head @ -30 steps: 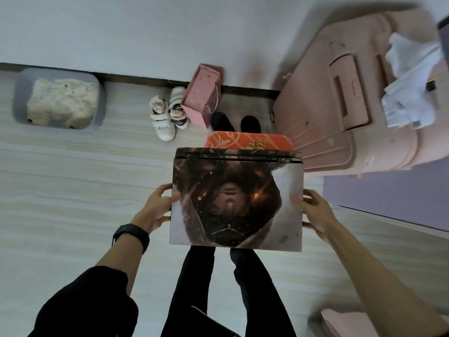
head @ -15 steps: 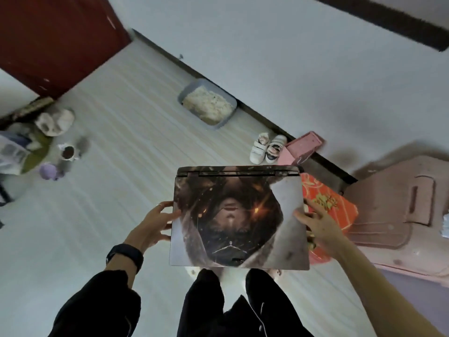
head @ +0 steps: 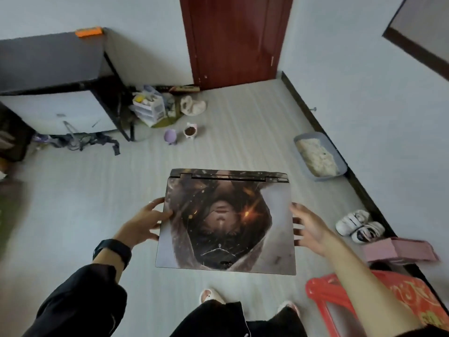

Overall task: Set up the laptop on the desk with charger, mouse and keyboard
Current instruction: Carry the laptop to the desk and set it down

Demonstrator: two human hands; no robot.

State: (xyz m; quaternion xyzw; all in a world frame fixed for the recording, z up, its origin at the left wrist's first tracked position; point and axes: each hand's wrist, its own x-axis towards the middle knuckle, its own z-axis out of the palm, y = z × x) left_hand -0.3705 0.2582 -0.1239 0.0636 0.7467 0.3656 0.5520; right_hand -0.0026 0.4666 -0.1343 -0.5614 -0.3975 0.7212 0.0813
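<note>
I carry a closed laptop (head: 226,222) flat in front of me, above the floor; its lid bears a dark printed picture. My left hand (head: 143,221) grips its left edge, thumb on the lid and fingers under it. My right hand (head: 307,226) holds the right edge, fingers curled round it. A dark desk (head: 48,62) stands at the far left against the wall, with an orange object (head: 88,32) at its back corner. No charger, mouse or keyboard shows.
A dark red door (head: 235,40) is straight ahead. Small drawers (head: 148,107), a purple cup (head: 170,136) and a white pot (head: 190,130) sit on the floor by the desk. A litter tray (head: 318,156), shoes (head: 359,224) and a red box (head: 379,302) line the right wall.
My view has swung left from the pink suitcase and wall toward the door and desk. The laptop stays held in both hands the same way.
</note>
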